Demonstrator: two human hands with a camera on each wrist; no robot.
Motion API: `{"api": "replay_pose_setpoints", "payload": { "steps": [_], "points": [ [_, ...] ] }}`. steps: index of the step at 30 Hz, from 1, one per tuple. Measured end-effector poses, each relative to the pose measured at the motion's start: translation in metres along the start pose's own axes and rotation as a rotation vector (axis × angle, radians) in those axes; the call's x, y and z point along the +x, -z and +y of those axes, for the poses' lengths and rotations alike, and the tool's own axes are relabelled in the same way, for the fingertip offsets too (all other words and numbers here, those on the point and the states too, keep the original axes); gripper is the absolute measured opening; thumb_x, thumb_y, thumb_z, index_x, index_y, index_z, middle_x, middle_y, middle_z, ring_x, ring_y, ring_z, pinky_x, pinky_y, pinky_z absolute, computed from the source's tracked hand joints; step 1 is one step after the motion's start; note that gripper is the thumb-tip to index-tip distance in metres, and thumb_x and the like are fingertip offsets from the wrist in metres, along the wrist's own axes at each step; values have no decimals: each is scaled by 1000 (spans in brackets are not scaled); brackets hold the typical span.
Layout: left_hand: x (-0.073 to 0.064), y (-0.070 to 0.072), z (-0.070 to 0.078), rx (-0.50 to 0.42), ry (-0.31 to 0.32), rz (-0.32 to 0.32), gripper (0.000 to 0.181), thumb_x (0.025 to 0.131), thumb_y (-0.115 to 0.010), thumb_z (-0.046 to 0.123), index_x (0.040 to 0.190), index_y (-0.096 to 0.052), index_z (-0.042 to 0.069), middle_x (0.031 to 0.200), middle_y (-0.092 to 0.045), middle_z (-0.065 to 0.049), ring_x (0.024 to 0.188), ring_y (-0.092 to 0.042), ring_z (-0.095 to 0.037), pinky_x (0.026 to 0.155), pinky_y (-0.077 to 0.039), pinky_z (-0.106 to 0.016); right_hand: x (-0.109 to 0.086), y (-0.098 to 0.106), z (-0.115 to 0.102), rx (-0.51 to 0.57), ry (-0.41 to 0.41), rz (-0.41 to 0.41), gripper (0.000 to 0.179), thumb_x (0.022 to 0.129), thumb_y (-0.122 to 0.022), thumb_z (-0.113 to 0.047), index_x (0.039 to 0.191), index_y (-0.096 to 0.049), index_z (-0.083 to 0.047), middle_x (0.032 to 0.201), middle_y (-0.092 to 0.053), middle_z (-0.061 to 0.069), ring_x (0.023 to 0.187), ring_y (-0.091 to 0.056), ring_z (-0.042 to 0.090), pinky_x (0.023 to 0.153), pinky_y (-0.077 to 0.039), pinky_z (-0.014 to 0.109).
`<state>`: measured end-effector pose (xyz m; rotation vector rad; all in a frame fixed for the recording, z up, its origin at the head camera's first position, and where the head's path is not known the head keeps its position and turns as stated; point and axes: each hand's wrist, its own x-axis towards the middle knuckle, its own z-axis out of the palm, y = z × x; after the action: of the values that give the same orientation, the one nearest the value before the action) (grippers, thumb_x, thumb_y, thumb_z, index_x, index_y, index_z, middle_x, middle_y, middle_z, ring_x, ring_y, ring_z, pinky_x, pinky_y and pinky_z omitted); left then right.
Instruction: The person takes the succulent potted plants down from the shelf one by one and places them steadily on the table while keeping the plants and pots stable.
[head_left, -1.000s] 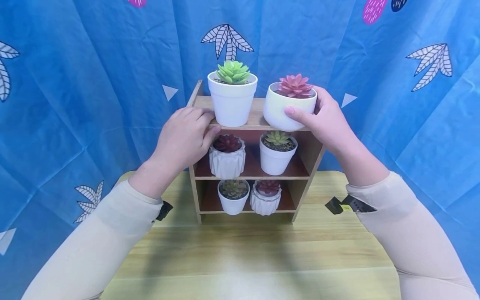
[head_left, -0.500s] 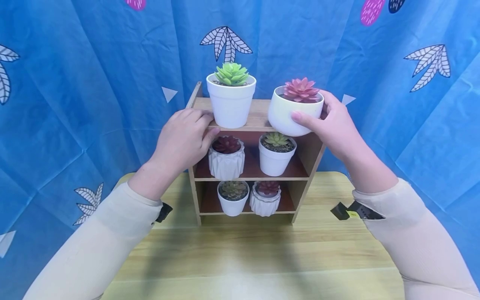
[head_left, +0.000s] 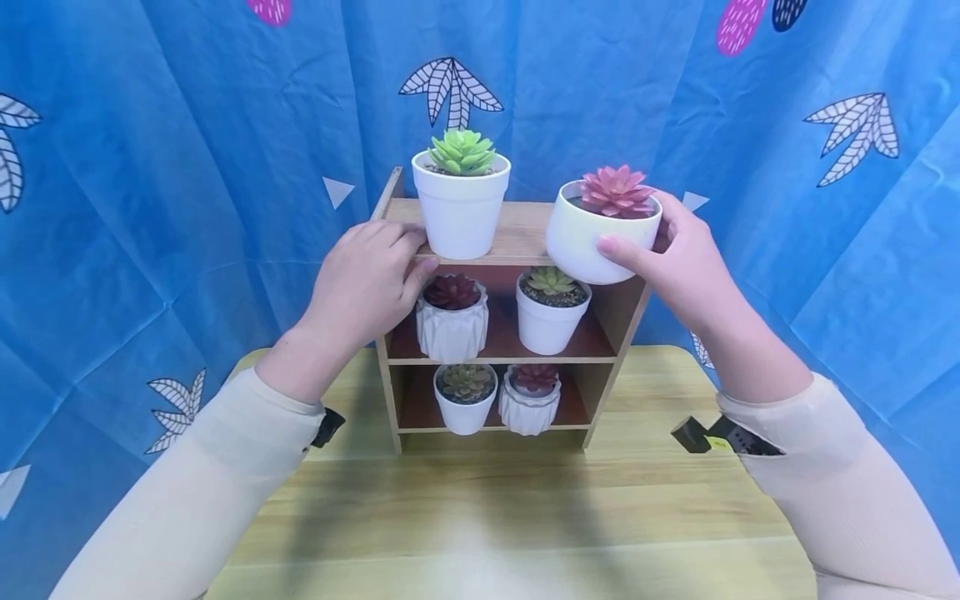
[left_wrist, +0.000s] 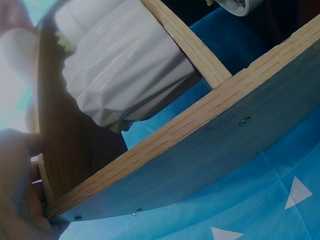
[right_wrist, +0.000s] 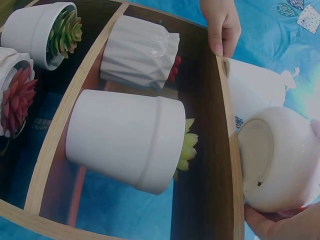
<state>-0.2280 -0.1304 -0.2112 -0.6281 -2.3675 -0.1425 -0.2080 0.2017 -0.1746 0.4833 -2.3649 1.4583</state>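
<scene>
My left hand (head_left: 367,279) grips the front left of the top board of a small wooden shelf (head_left: 517,229), thumb under the edge. My right hand (head_left: 686,271) holds a rounded white pot (head_left: 592,250) with a pink succulent (head_left: 617,192), thumb on its front. The pot tilts slightly at the shelf's top right front edge; its underside shows in the right wrist view. Beside my left fingers, a white pot (head_left: 461,217) with a bright green succulent stands on the top board. In the left wrist view, part of my left hand (left_wrist: 20,180) shows at the shelf's corner.
Below on the middle shelf stand a faceted white pot (head_left: 452,332) and a plain white pot (head_left: 551,325). A plain pot (head_left: 465,412) and a faceted pot (head_left: 529,408) occupy the lower shelf. The unit stands on a wooden table (head_left: 480,508) before a blue curtain (head_left: 247,150).
My right hand has moved the pink succulent's pot to the right and towards me, to the board's front edge. The left hand has kept its grip on the shelf.
</scene>
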Motion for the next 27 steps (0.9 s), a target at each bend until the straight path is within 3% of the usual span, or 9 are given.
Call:
{"api": "replay_pose_setpoints", "payload": {
  "steps": [10, 27],
  "points": [
    [0, 0, 0, 3, -3, 1, 40, 100, -60, 36, 123, -67, 3, 124, -68, -14, 120, -59, -32, 107, -43, -49, -11, 6, 1, 26, 28, 20, 60, 89, -75, -26, 143, -51, -19, 129, -62, 4, 110, -61, 18, 87, -51, 19],
    [-1, -1, -1, 10, 0, 5, 40, 100, -60, 36, 123, -67, 4, 124, -67, -14, 119, -59, -32, 106, -43, -48, -28, 16, 5, 46, 20, 30, 59, 92, -71, -21, 146, -47, -16, 132, -58, 5, 116, -57, 19, 89, -51, 16]
  ]
}}
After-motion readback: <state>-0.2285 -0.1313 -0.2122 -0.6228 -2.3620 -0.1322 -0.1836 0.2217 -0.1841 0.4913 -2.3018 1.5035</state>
